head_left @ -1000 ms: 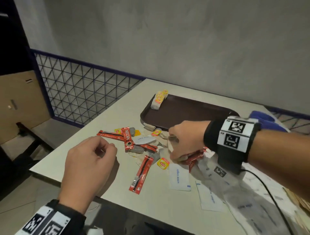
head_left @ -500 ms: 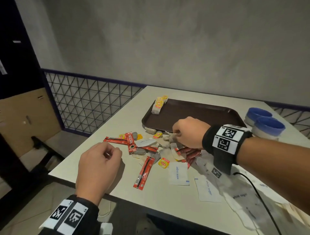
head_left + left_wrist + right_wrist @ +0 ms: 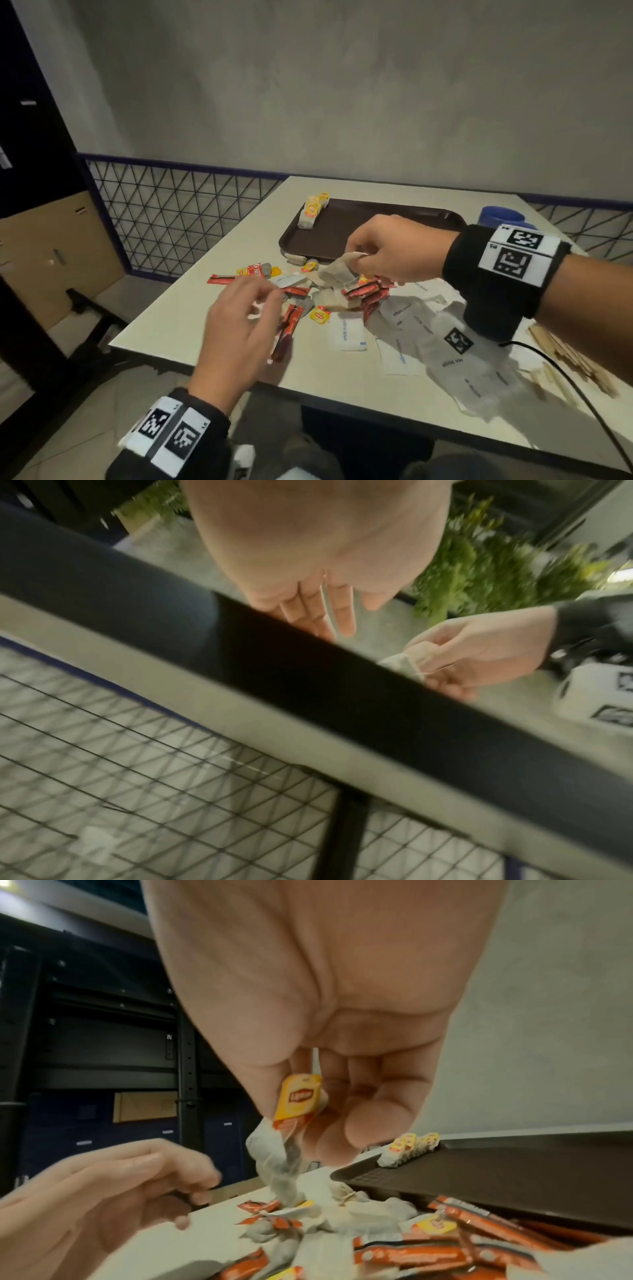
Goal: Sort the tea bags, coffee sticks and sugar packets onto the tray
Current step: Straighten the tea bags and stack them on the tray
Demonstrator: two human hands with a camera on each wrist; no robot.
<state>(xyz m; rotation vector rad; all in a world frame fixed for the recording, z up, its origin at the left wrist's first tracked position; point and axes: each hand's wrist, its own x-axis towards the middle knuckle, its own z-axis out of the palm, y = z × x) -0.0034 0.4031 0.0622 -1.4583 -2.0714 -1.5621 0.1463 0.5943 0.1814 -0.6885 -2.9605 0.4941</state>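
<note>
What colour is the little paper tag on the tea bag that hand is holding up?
Yellow with a red logo. The tag shows best in the right wrist view.

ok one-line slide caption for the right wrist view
Right hand pinches a tea bag above the pile, brown tray behind.

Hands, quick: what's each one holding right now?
Left hand: open, fingers loosely spread, holding nothing.
Right hand: pinching a tea bag by its yellow tag, lifted above the pile.
</note>
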